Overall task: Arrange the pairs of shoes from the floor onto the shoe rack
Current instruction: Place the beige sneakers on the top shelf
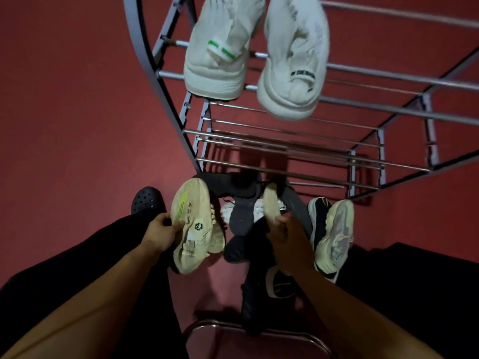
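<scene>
Below, at lower centre of the frame: left hand [162, 233] gripping a cream sneaker [193, 224] with a neon-green streak, fingers [178, 225] curled round its edge, sole tilted up. Right hand [283, 233] closed round a second pale shoe [270, 200] — mostly hidden behind the fist. More shoes heaped on the red floor [64, 112] between and beside the hands, among them a dark sneaker [239, 221] and a cream-and-black pair [330, 234] at right. Up top, white sneakers [254, 53] resting on the metal shoe rack [363, 110] — heels toward the camera.
</scene>
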Motion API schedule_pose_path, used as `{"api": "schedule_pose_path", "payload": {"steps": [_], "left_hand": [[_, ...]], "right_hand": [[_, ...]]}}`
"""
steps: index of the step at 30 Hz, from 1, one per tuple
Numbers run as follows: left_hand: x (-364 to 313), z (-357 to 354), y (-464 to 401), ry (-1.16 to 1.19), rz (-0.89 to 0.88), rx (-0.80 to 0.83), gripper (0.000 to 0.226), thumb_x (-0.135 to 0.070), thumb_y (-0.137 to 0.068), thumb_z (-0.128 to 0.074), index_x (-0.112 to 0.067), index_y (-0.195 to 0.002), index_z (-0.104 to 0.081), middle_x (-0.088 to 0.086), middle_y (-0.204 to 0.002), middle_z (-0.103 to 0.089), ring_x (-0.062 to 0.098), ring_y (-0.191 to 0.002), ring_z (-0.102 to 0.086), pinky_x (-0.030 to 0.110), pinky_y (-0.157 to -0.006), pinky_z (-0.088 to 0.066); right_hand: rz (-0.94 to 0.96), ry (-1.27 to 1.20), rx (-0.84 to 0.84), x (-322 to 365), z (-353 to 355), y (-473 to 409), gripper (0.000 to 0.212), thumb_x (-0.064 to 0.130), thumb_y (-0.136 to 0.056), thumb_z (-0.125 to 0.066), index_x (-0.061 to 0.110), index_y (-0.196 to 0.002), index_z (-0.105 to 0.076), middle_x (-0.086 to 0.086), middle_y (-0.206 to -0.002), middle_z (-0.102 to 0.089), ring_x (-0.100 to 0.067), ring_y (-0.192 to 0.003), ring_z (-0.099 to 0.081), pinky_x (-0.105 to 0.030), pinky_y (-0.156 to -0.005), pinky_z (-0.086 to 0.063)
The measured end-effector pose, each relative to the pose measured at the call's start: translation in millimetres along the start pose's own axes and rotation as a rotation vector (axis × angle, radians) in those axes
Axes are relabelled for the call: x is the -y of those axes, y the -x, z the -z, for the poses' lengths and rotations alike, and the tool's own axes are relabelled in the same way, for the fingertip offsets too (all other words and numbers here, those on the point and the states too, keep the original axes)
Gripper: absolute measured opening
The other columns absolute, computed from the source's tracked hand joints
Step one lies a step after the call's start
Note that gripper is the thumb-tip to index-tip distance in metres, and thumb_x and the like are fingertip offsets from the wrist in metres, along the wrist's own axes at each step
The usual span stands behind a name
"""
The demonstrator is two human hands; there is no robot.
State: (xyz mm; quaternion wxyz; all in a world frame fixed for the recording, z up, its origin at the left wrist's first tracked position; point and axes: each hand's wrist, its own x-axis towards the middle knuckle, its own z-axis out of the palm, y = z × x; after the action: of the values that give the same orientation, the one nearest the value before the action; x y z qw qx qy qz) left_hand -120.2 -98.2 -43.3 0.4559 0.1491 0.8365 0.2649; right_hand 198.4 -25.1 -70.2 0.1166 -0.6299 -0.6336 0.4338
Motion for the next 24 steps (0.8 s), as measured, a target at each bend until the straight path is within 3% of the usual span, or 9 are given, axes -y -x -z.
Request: {"api": "schedule_pose_path", "payload": {"steps": [2, 3, 6, 10, 13, 19, 22, 24], "left_hand": [[-4.8, -4.7, 5.3, 0.005, -0.013, 0.028, 0.035, -0.023, -0.091, -0.073, -0.01, -0.122, -0.064, 0.011, -0.112, -0.071, 0.026, -0.096, -0.069, 0.041, -0.088, -0.057], [-6.3, -7.2, 7.8, 0.006, -0.019, 0.038, 0.035, -0.023, -0.091, -0.074, -0.01, -0.122, -0.065, 0.011, -0.112, -0.072, 0.027, -0.097, -0.069, 0.042, -0.09, -0.057], [-6.5, -12.4, 10.0, 0.008, -0.018, 0.042, 0.035, -0.023, -0.09, -0.074, -0.009, -0.121, -0.065, 0.011, -0.111, -0.072, 0.027, -0.097, -0.07, 0.043, -0.09, -0.057], [-3.5, -16.2, 8.8, 0.028, -0.003, 0.017, 0.034, -0.019, -0.092, -0.073, -0.007, -0.122, -0.063, 0.012, -0.111, -0.07, 0.027, -0.095, -0.068, 0.037, -0.082, -0.055], [4.7, -20.4, 7.0, 0.066, 0.036, 0.027, 0.031, -0.017, -0.091, -0.073, -0.008, -0.119, -0.064, 0.013, -0.108, -0.071, 0.029, -0.091, -0.07, 0.04, -0.081, -0.058], [11.7, -32.4, -2.6, 0.088, 0.036, 0.129, 0.026, -0.021, -0.091, -0.074, -0.011, -0.114, -0.067, 0.012, -0.107, -0.075, 0.032, -0.096, -0.073, 0.053, -0.092, -0.058], [4.4, -38.9, -7.1, 0.075, 0.0, 0.138, 0.034, -0.026, -0.091, -0.073, -0.013, -0.122, -0.065, 0.01, -0.11, -0.074, 0.026, -0.095, -0.073, 0.048, -0.093, -0.058], [-5.6, -44.1, -5.3, 0.077, -0.025, 0.151, 0.038, -0.026, -0.095, -0.069, -0.015, -0.13, -0.062, 0.008, -0.114, -0.073, 0.019, -0.092, -0.073, 0.037, -0.086, -0.059]], "right_hand": [[0.008, 0.113, 0.103, -8.3, 7.6, 5.0, 0.031, 0.033, -0.095, -0.058, 0.031, -0.127, -0.057, 0.014, -0.113, -0.063, -0.005, -0.104, -0.06, -0.019, -0.083, -0.041], [-0.013, 0.064, 0.078, -15.0, 8.0, 4.8, 0.028, 0.03, -0.097, -0.058, 0.028, -0.125, -0.059, 0.014, -0.115, -0.062, -0.006, -0.107, -0.06, -0.018, -0.083, -0.041], [-0.11, -0.005, -0.094, -24.8, 14.8, 4.1, 0.021, 0.029, -0.094, -0.065, 0.022, -0.114, -0.063, 0.004, -0.112, -0.068, -0.018, -0.105, -0.066, -0.032, -0.086, -0.05], [-0.324, 0.037, 0.07, -43.6, 7.9, -4.2, 0.04, 0.034, -0.089, -0.071, 0.013, -0.121, -0.059, -0.003, -0.115, -0.063, -0.022, -0.107, -0.062, -0.034, -0.091, -0.048], [-0.432, -0.057, 0.18, -46.9, -10.2, -11.6, 0.029, 0.034, -0.087, -0.073, 0.012, -0.096, -0.055, -0.004, -0.093, -0.06, -0.017, -0.086, -0.059, -0.032, -0.079, -0.046], [-0.561, -0.185, 0.112, -42.6, -48.4, -35.5, 0.045, 0.029, -0.086, -0.075, -0.007, -0.112, -0.063, -0.019, -0.108, -0.068, -0.036, -0.105, -0.065, -0.036, -0.082, -0.049], [-0.575, -0.118, 0.14, -47.5, -51.1, -41.5, 0.037, 0.02, -0.088, -0.071, -0.007, -0.114, -0.067, -0.022, -0.111, -0.069, -0.038, -0.106, -0.066, -0.036, -0.083, -0.05], [-0.554, -0.137, 0.11, -52.8, -47.0, -40.2, 0.031, 0.018, -0.089, -0.07, -0.004, -0.11, -0.069, -0.02, -0.107, -0.07, -0.035, -0.103, -0.066, -0.036, -0.083, -0.05]]}}
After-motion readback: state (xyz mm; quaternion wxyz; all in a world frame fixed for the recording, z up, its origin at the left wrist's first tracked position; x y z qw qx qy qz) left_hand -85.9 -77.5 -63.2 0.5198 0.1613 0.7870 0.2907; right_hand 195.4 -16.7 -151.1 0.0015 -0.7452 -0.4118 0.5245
